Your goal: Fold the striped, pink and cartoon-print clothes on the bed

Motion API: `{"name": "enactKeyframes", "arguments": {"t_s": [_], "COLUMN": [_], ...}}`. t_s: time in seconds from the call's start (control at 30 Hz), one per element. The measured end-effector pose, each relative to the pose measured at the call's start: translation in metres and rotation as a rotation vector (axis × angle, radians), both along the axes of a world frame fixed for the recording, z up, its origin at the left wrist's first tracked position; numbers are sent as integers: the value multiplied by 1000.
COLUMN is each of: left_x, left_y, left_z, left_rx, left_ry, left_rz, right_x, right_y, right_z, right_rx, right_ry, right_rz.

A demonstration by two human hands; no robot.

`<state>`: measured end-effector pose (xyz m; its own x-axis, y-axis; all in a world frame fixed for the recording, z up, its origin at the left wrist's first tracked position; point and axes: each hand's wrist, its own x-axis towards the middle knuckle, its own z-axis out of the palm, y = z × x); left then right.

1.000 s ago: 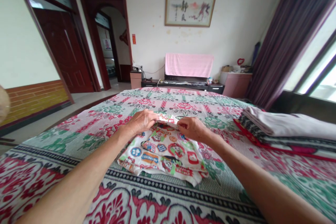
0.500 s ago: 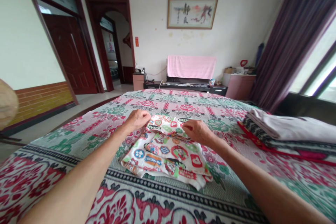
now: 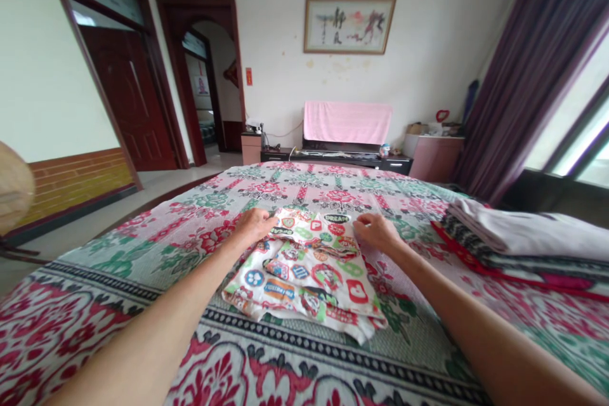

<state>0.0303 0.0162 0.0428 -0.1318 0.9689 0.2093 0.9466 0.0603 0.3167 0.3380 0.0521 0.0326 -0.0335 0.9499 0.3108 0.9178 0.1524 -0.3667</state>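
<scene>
A small white garment point(image 3: 304, 273), shaped like shorts and printed all over with colourful badges and lettering, lies on the bedspread in front of me. Its narrower top edge points away from me, and the wider lower edge is layered and a little rumpled. My left hand point(image 3: 259, 226) pinches the far left corner. At the far right corner is my right hand point(image 3: 379, 232), its fingers curled at the very edge of the cloth; its fingertips are partly hidden. The top band lies spread between both hands.
A flowered bedspread point(image 3: 200, 279) in red, green and white covers the bed. To the right is a stack of folded cloths point(image 3: 528, 241). Beyond the bed stand a low black cabinet point(image 3: 397, 165) and a pink-draped object point(image 3: 347, 122). A purple curtain point(image 3: 528, 63) hangs at right.
My right hand has moved right and opened slightly, and the garment's top band has become flatter and wider. My left hand has shifted slightly nearer to me, still at the left corner.
</scene>
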Motion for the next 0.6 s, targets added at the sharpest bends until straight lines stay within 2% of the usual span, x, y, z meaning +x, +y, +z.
{"name": "enactKeyframes", "arguments": {"t_s": [0.13,0.33,0.5,0.6], "left_x": [7,5,-3,-1], "left_y": [5,12,33,49], "left_z": [-11,-15,-15,-16], "left_rx": [108,76,18,40], "left_ry": [96,43,-75,-56], "left_rz": [-35,-60,-41,-114], "right_x": [-5,-17,-24,-26], "right_y": [8,25,35,34], "right_z": [-8,-8,-9,-12], "right_rx": [-37,-81,-107,-96], "right_ry": [-101,-105,-49,-34], "right_rz": [-34,-77,-66,-67]}}
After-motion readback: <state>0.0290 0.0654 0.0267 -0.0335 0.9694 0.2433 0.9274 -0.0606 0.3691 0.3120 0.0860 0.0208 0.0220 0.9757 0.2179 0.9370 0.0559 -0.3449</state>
